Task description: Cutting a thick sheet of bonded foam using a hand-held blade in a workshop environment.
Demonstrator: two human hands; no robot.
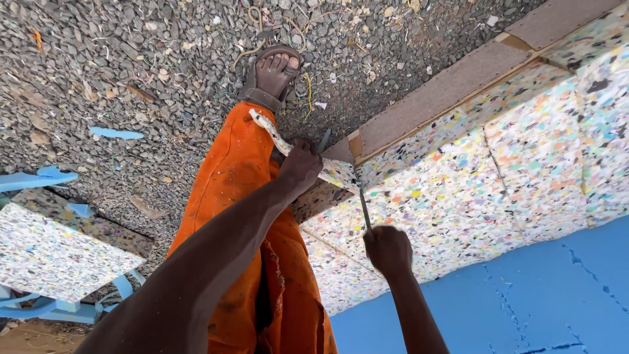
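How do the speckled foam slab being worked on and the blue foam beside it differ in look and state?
The speckled foam slab is multicoloured flecks on white; the blue foam is one plain colour. The speckled slab shows straight seams between joined pieces, while the blue foam shows ragged cracks. The left hand pulls a strip off the speckled slab's edge as the right hand holds a thin blade there; the blue foam is untouched. Both lie flat, side by side.

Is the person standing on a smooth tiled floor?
No, the sandalled foot rests on loose grey gravel littered with foam scraps.

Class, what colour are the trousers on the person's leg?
Orange trousers, flecked with pale spots; the head view shows them.
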